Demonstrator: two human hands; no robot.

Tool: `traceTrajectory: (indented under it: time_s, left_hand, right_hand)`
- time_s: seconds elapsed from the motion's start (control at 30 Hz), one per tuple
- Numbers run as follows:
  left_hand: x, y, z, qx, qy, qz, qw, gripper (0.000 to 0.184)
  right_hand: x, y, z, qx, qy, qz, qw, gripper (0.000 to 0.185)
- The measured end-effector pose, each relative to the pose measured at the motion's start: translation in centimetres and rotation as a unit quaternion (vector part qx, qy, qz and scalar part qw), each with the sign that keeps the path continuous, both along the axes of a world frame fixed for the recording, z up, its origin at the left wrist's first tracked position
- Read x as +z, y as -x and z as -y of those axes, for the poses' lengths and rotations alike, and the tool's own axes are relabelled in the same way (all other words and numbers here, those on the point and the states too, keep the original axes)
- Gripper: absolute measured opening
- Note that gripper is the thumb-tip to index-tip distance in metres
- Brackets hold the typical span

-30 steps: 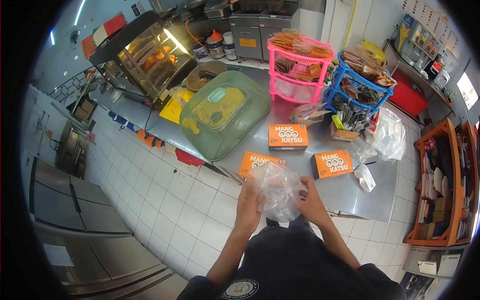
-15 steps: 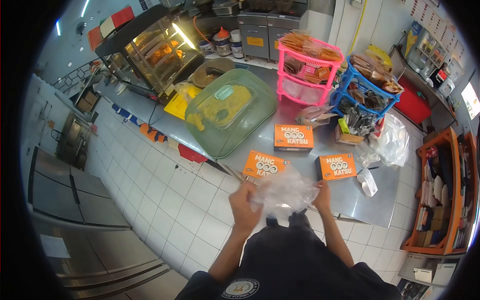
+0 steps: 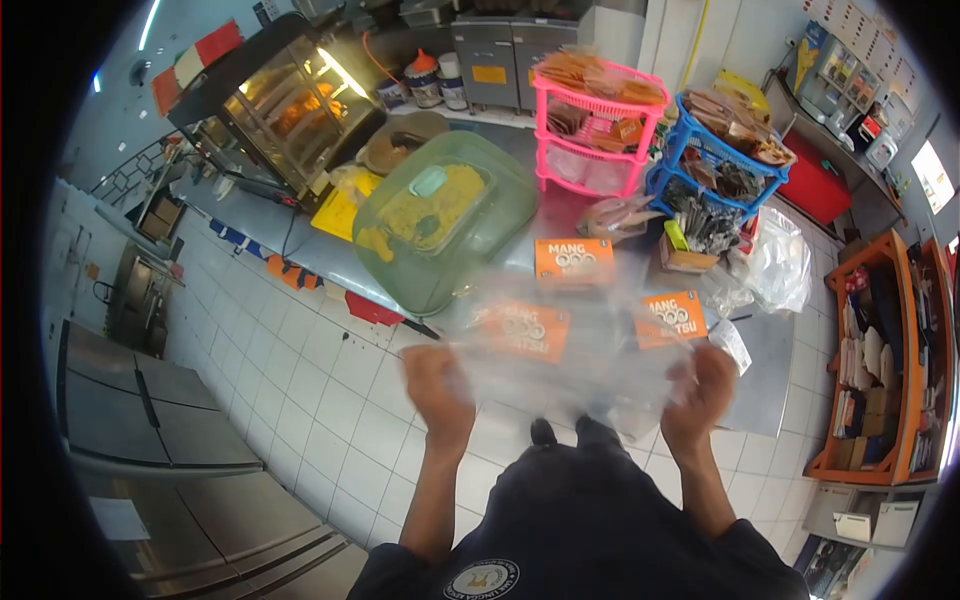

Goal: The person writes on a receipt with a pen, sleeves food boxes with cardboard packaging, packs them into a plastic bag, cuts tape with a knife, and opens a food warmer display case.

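A clear plastic bag [image 3: 590, 375] is stretched between my two hands, blurred by motion. My left hand [image 3: 438, 388] is closed on its left side, and my right hand [image 3: 702, 392] grips the right side. Through the film show two orange printed boxes: the left box [image 3: 527, 332], partly veiled, and the right box [image 3: 672, 318]. Behind the bag's upper edge stands a third orange box [image 3: 574, 259]. All three rest on the steel table [image 3: 765, 375]. A white paper slip [image 3: 733, 345] lies beyond my right hand.
A green translucent tub [image 3: 440, 225] with yellow contents stands at the back left, near a lit display warmer [image 3: 290, 110]. Tiered baskets, one pink [image 3: 600, 145] and one blue [image 3: 725, 160], hold packets. A white plastic bundle [image 3: 780, 262] sits at the right edge.
My hands have moved apart, spreading the bag from a crumpled bunch into a wide sheet in front of the boxes. The view has shifted slightly.
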State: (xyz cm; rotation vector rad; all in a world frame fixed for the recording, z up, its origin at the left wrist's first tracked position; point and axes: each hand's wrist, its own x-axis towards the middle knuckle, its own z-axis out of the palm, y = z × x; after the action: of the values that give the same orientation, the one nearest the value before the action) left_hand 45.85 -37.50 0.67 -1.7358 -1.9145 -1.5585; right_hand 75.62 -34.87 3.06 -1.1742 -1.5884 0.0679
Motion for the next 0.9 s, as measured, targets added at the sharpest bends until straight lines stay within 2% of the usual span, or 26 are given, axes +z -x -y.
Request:
traceTrajectory:
  time_s: [0.03,0.07,0.1,0.13,0.17,0.2,0.23,0.3,0.33,0.37,0.4,0.43,0.53,0.57,0.6,0.63,0.67,0.7,0.73,0.77,0.83,0.87,0.9]
  left_hand:
    - [0.5,-0.4,0.6,-0.022,-0.06,-0.001,0.998,0.022]
    - [-0.3,-0.8,1.1,-0.065,-0.053,-0.025,0.996,0.022]
    - [-2.4,-1.0,0.9,-0.111,0.007,-0.07,0.991,0.022]
    - [-5.3,-0.5,1.2,-0.169,0.122,-0.085,0.974,0.023]
    - [-7.5,0.1,2.0,-0.25,0.228,-0.048,0.94,0.023]
    - [-9.0,0.2,2.8,-0.352,0.347,0.045,0.868,0.023]
    - [-7.2,-1.9,3.8,-0.344,0.386,0.195,0.833,0.02]
    - [-5.3,-4.7,6.7,-0.373,0.495,0.292,0.728,0.023]
    - [-5.7,-5.6,6.0,-0.406,0.492,0.405,0.655,0.024]
    - [-6.1,-6.4,5.2,-0.421,0.488,0.511,0.569,0.025]
    - [-7.7,-7.2,5.6,-0.431,0.434,0.671,0.419,0.025]
    - [-8.6,-7.9,5.4,-0.417,0.357,0.798,0.248,0.026]
    - [-6.1,-5.7,2.1,-0.46,0.398,0.756,0.239,0.027]
    - [-6.8,-5.9,1.8,-0.467,0.357,0.771,0.246,0.032]
    - [-7.5,-6.2,1.5,-0.473,0.314,0.784,0.252,0.037]
    - [-7.3,-6.9,0.4,-0.461,0.275,0.817,0.213,0.042]
    - [-7.2,-8.0,-0.9,-0.451,0.229,0.845,0.175,0.047]
    - [-7.3,-9.2,-2.0,-0.425,0.251,0.843,0.213,0.05]
    - [-7.4,-10.2,-2.7,-0.393,0.277,0.84,0.251,0.054]
    - [-7.4,-11.0,-3.2,-0.359,0.305,0.833,0.289,0.059]
    - [-7.1,-12.8,-4.1,-0.381,0.32,0.811,0.307,0.064]
    - [-6.7,-13.6,-4.8,-0.396,0.326,0.798,0.316,0.067]
    - [-5.7,-14.2,-5.4,-0.359,0.347,0.797,0.34,0.065]
  right_hand:
    - [1.8,0.9,0.9,0.09,-0.102,-0.109,0.985,0.022]
    - [1.0,-0.5,2.0,0.143,0.044,0.061,0.987,0.016]
    - [-0.8,-3.0,3.0,0.191,0.176,0.229,0.938,0.012]
    - [-6.7,-5.2,3.9,0.189,0.359,0.287,0.868,0.013]
    - [-7.6,-6.7,5.3,0.234,0.393,0.235,0.858,0.014]
    - [-7.9,-7.7,5.6,0.275,0.428,0.185,0.841,0.016]
    - [-7.1,-8.0,4.8,0.285,0.472,0.106,0.828,0.016]
    - [-5.7,-7.5,7.3,0.282,0.578,-0.084,0.761,0.018]
    - [-6.9,-8.0,7.4,0.285,0.607,-0.216,0.71,0.019]
    - [-8.5,-8.5,8.5,0.282,0.622,-0.349,0.642,0.021]
    - [-9.7,-9.2,9.3,0.272,0.624,-0.472,0.56,0.023]
    - [-8.0,-8.5,8.5,0.179,0.563,-0.573,0.568,0.028]
    - [-8.5,-13.6,6.3,0.36,0.409,-0.714,0.438,0.028]
    - [-7.0,-14.5,5.2,0.273,0.527,-0.584,0.553,0.028]
    - [-5.5,-15.5,4.0,0.172,0.62,-0.424,0.637,0.028]
    - [-6.0,-16.5,2.9,0.108,0.68,-0.325,0.648,0.033]
    - [-6.3,-16.9,2.7,0.06,0.592,-0.179,0.783,0.033]
    - [-6.6,-17.0,2.0,0.015,0.473,-0.02,0.881,0.033]
    - [-6.7,-16.3,1.6,-0.032,0.335,0.135,0.932,0.034]
    - [-2.1,-13.6,-0.4,-0.099,0.325,0.129,0.931,0.031]
    - [-0.8,-11.3,-2.1,0.01,0.304,-0.004,0.953,0.022]
    - [-2.3,-10.2,-2.2,0.141,0.339,-0.049,0.929,0.021]
    - [-3.6,-8.9,-3.0,0.258,0.409,-0.061,0.873,0.022]
